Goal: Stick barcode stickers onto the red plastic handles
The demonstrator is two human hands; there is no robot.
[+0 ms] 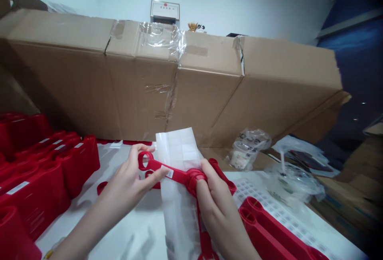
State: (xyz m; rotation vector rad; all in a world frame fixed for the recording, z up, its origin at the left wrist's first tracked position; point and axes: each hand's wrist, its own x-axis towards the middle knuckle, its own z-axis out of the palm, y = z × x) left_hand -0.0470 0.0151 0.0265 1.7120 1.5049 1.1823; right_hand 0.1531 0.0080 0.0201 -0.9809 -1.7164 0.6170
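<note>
My left hand (131, 178) and my right hand (211, 200) hold a red plastic part (179, 174) with a ring at its left end, just above the white table. The left thumb presses a small white barcode label (169, 172) onto the part's arm, with fingers curled round the ring end. My right hand grips the part's middle and also pinches a white label backing strip (179, 180) that runs behind the part, from above it down toward me.
Rows of red plastic parts (38, 172) with white labels fill the left. More red parts (269, 228) lie at right on a label sheet (269, 204). A cardboard wall (167, 88) stands behind. Bagged drink cups (248, 148) sit at back right.
</note>
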